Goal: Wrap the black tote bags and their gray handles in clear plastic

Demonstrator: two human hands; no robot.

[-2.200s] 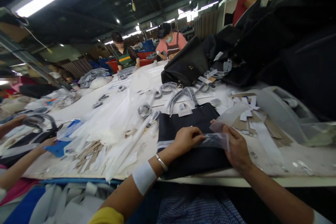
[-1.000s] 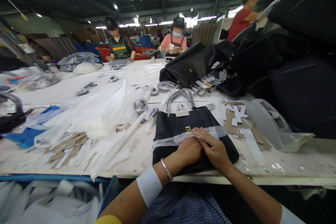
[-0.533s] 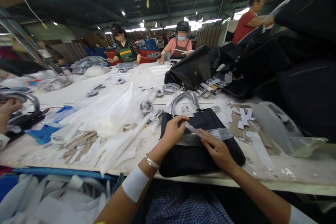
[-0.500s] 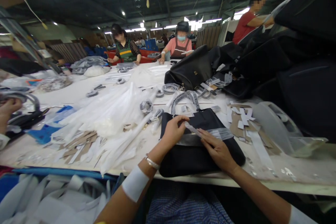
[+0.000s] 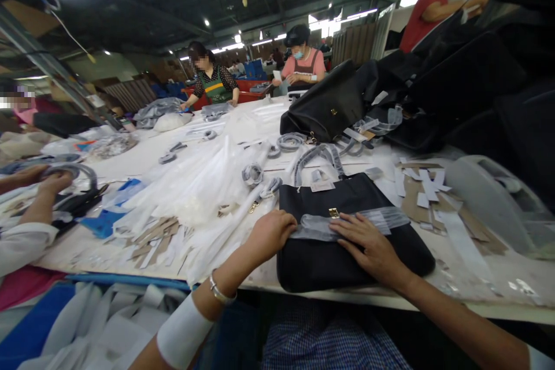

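Note:
A black handbag [image 5: 329, 257] lies flat at the table's near edge, a small gold clasp [image 5: 333, 213] on its front. A clear plastic strip [image 5: 381, 218] runs across the bag below the clasp. My left hand [image 5: 269, 234] is curled at the bag's left edge, pinching the strip's left end. My right hand [image 5: 368, 245] lies flat on the bag with fingers stretched out, pressing the strip down. The bag's wrapped handles [image 5: 318, 157] stretch away behind it.
White plastic sheets [image 5: 195, 185] and cardboard scraps [image 5: 151, 237] cover the table to the left. Paper and card pieces [image 5: 427, 196] lie to the right beside a grey tape dispenser [image 5: 489, 196]. Black bags [image 5: 329, 107] pile up behind. A co-worker's hands [image 5: 47, 182] work at far left.
My left hand has dropped from the bag's top to its left edge, pulling the strip flat. My right hand has flattened on the strip. The view has shifted left.

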